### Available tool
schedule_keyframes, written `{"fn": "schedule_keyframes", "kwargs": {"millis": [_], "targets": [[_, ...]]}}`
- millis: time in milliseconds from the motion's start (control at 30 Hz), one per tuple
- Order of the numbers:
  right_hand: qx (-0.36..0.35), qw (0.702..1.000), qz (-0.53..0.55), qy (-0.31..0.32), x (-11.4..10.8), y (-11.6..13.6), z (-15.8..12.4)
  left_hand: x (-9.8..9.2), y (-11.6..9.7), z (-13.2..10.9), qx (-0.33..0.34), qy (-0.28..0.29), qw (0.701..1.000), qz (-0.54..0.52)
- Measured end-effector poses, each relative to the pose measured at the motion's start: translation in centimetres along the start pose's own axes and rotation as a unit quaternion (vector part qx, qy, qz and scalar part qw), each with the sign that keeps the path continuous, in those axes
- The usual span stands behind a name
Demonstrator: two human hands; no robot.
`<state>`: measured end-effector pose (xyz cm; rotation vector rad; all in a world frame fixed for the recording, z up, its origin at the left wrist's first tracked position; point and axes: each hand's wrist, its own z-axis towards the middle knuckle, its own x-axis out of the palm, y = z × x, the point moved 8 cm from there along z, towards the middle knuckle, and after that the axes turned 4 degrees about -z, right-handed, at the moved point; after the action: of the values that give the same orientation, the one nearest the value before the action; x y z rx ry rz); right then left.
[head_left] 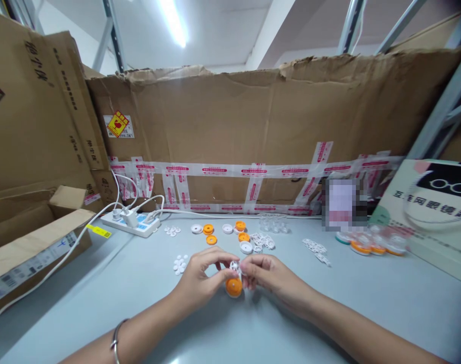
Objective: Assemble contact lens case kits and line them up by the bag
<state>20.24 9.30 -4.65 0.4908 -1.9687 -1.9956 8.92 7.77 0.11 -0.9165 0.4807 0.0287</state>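
Note:
A small white plastic part with openings is pinched between the thumb and forefinger of my left hand. My right hand is closed at the part's right side, its fingertips on or against it; the exact contact is partly hidden. Just below my fingertips is a round orange disc with a pale rim. Beyond my hands lie several orange discs and white discs. A cluster of white perforated pieces is beside them. Small white round pieces lie left of my left hand.
Clear plastic pieces stand near the cardboard wall. Clear domes on orange bases are at right, beside a printed box. More white perforated pieces lie nearer. At left are a power strip and an open carton.

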Motion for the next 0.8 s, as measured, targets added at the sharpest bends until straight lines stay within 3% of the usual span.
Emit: {"fn": "schedule_keyframes", "kwargs": {"millis": [100, 200, 300, 500, 800], "targets": [[-0.046, 0.98, -0.153, -0.123, -5.4, 0.8, 0.9, -0.5, 0.5, 0.0, -0.024, -0.026, 0.999, 0.002], [-0.051, 0.91, -0.315, -0.264, -11.6, 1.1, 1.1, -0.9, 0.8, 0.1, -0.037, -0.036, 0.999, 0.004], [0.003, 0.882, -0.374, -0.287, -14.9, -0.7, 1.8, -0.9, 0.9, 0.1, -0.043, -0.029, 0.999, 0.003], [0.035, 0.893, -0.373, -0.25, -15.1, -3.5, 2.8, -0.6, 0.9, 0.0, -0.056, -0.017, 0.998, 0.007], [0.02, 0.905, -0.341, -0.253, -15.4, -3.2, 2.8, -0.6, 1.4, -0.1, -0.07, -0.012, 0.997, 0.008]]}}
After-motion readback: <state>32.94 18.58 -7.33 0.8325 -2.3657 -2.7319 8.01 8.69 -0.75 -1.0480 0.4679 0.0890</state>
